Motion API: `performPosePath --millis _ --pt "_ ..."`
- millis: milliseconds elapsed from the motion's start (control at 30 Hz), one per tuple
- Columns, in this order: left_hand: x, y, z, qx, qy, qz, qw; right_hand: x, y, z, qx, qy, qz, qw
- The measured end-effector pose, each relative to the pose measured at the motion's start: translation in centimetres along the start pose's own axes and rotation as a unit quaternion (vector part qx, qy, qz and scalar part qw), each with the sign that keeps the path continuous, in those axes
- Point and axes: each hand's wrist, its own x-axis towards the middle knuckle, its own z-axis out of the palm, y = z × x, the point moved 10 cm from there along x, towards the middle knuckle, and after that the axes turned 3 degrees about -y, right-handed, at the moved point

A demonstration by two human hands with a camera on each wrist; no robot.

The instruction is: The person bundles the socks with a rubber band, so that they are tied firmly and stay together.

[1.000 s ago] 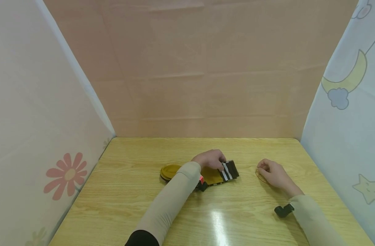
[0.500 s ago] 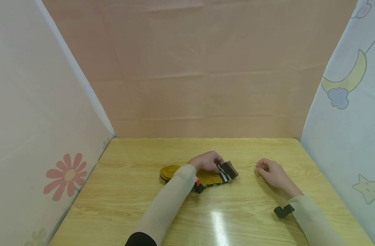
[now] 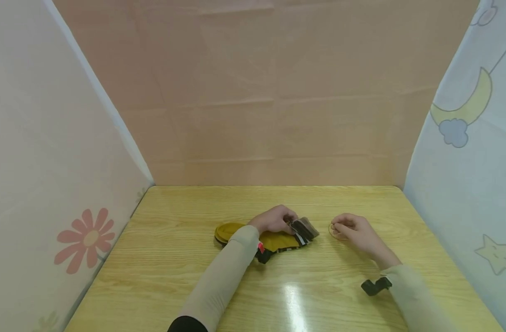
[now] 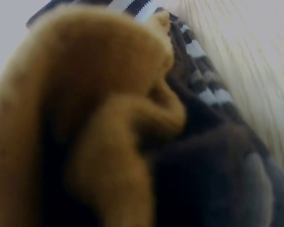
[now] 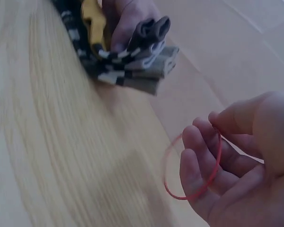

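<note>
A stack of socks, mustard yellow with black-and-white striped cuffs, lies on the table with its toes to the left. My left hand grips the socks near the cuffs, which are lifted and bent over on the right. Several folded cuff layers face the camera in the right wrist view. My right hand is a short way right of the cuffs, pinching a thin red rubber band between thumb and forefinger. The band hangs as a loose loop over the other fingers. Blurred yellow cloth fills most of the left wrist view.
The wood-grain table ends at a tan back panel. Pale printed sheets stand at the left and right. Each sleeve bears a small black wrist camera.
My left hand has drawn slightly left and folded the cuffs up, so their ends now show. My right hand has moved left toward the socks with the rubber band.
</note>
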Motion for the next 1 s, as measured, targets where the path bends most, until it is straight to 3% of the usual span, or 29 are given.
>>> performPosePath --millis 200,333,467,533,667,833,933,1000 --pt "-0.3 -0.7 0.0 -0.025 0.016 0.0 0.9996 0.3 -0.8 1.4 0.079 -0.018 -0.012 0.9966" --pt "-0.4 -0.9 0.0 -0.05 0.021 0.005 0.9985 0.6 -1.0 1.7 0.117 -0.007 -0.028 0.9927" --pt "-0.3 -1.3 0.0 -0.073 0.026 0.011 0.997 0.9 -0.5 1.8 0.205 0.014 -0.032 0.9782" --pt "-0.2 -1.4 0.0 -0.081 0.027 0.013 0.9963 1.0 -0.1 2.0 0.276 0.021 -0.029 0.9606" --pt "-0.2 -1.4 0.0 -0.082 0.027 0.013 0.9961 1.2 0.5 2.6 0.423 0.012 -0.039 0.9051" --pt "-0.2 -1.4 -0.1 -0.081 0.026 0.008 0.9964 1.2 0.0 3.3 0.538 -0.035 -0.07 0.8393" --pt "-0.2 -1.5 -0.1 -0.082 0.028 0.003 0.9963 1.1 -0.3 3.6 0.568 -0.058 -0.072 0.8178" --pt "-0.2 -1.5 -0.1 -0.081 0.028 0.0 0.9963 1.1 -0.3 3.8 0.57 -0.064 -0.067 0.8164"
